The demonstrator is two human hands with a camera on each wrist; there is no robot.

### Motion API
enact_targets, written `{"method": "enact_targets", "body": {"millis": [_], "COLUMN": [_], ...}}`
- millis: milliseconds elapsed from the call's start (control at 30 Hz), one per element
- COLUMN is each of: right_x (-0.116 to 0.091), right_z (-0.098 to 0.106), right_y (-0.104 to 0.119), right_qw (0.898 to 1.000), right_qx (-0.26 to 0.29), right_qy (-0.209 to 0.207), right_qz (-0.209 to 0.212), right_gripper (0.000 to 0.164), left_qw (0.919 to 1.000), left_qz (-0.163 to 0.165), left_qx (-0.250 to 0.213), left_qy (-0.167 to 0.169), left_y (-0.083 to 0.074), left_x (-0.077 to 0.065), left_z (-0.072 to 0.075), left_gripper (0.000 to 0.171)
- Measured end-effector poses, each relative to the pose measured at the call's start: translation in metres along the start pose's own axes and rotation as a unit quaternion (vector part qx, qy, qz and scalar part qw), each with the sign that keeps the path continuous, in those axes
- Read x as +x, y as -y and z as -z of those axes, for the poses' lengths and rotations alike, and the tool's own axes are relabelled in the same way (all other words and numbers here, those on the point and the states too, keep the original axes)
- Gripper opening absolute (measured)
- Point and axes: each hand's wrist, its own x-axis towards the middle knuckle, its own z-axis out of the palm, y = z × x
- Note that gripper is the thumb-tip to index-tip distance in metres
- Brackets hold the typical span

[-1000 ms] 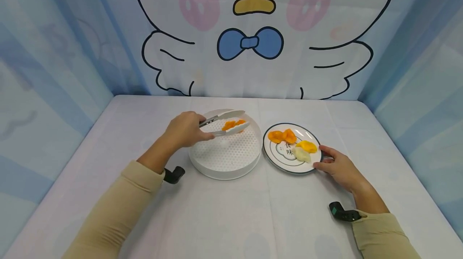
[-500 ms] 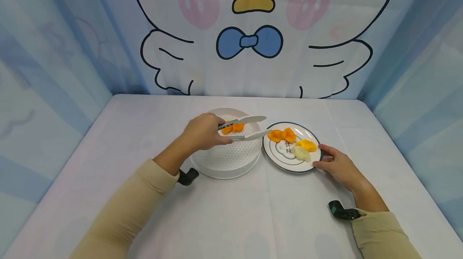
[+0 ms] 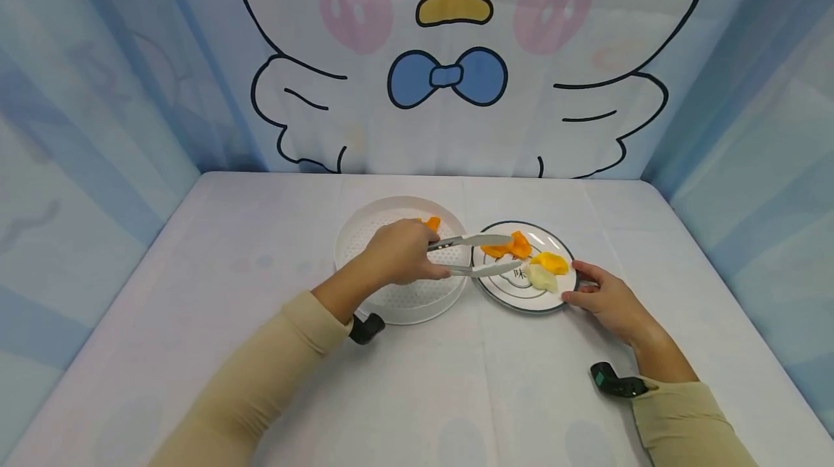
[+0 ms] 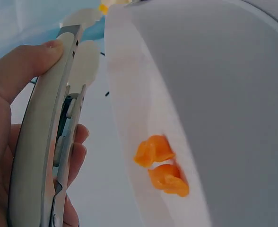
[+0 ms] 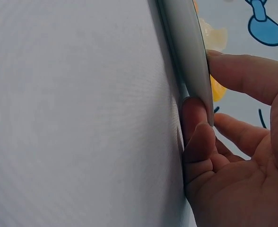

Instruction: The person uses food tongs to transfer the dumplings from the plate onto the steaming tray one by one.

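Observation:
My left hand (image 3: 400, 253) grips a pair of tongs (image 3: 481, 240) with white tips. Spread apart, the tips reach over the left part of a white plate (image 3: 521, 303), around the orange dumpling-like pieces (image 3: 520, 244); whether they touch them I cannot tell. Beside these lie a yellow piece (image 3: 550, 262) and a pale one (image 3: 541, 277). My right hand (image 3: 607, 300) pinches the plate's right rim, thumb on top and fingers underneath in the right wrist view. Below my left hand is a round white perforated tray (image 3: 360, 229). Two orange pieces (image 4: 169, 179) sit in it, partly hidden in the head view.
Tray and plate stand side by side on a white-clothed table (image 3: 417, 394). A cartoon-printed curtain (image 3: 449, 137) rises behind the table, with blue curtains on both sides. Wrist cameras (image 3: 615, 382) sit on both arms.
My left hand has moved right with the tongs, from around the orange pieces in the tray to over the plate. The tray's pieces stayed behind. My right hand keeps holding the plate.

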Motion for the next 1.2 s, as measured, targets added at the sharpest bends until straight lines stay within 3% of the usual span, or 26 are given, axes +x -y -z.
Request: {"method": "enact_targets", "body": {"millis": [233, 433, 833, 1200], "right_x": [0.000, 0.000, 0.000, 0.001], "right_z": [0.000, 0.000, 0.000, 0.000], "right_y": [0.000, 0.000, -0.001, -0.002], "right_qw": [1.000, 1.000, 1.000, 1.000], "right_qx": [-0.009, -0.007, -0.013, -0.008], "right_qy": [-0.002, -0.004, -0.007, -0.007], "right_qz": [0.004, 0.003, 0.005, 0.004], "right_gripper": [0.085, 0.084, 0.084, 0.084], "left_qw": [0.9990, 0.9989, 0.9988, 0.9989], "left_qz": [-0.025, -0.037, -0.033, -0.029], "left_qx": [0.037, 0.028, 0.025, 0.007], "left_qy": [0.008, 0.007, 0.028, 0.038], "left_y": [-0.011, -0.017, -0.022, -0.025], "left_x": [0.007, 0.011, 0.019, 0.026], "left_z": [-0.007, -0.010, -0.016, -0.019], "left_gripper": [0.047, 0.046, 0.061, 0.060]}}
